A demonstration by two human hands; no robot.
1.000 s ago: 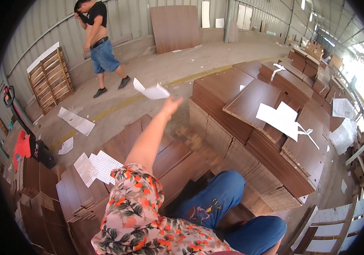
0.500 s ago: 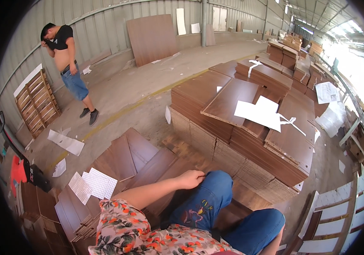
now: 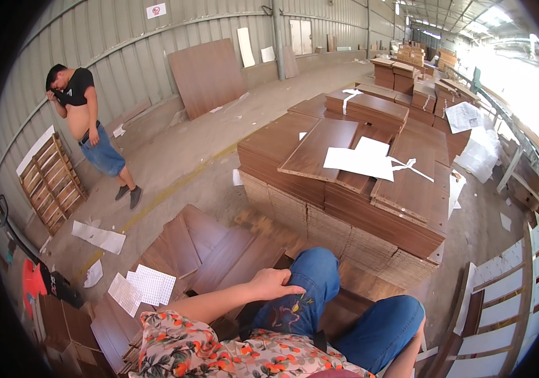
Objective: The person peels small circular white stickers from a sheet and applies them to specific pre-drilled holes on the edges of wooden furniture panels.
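My left hand lies on the left thigh of my blue jeans, just behind the knee. It holds nothing; the thumb is stretched out and the fingers rest on the denim, partly hidden. At the outer side of my right knee, only a strip of my right hand shows, and its fingers are out of sight. In front of my knees stands a large stack of brown wood panels, with white sheets and a white strap on top. More brown panels lie beside my left forearm.
Printed sheets lie on the left panels. A person stands by a wooden pallet at the wall. On the far left is a red and black pallet jack. White-slatted racking stands at right; paper scraps litter the floor.
My left hand has slid back from the knee onto the thigh. The whole view has tilted up slightly and shifted. The person at the wall keeps the same pose.
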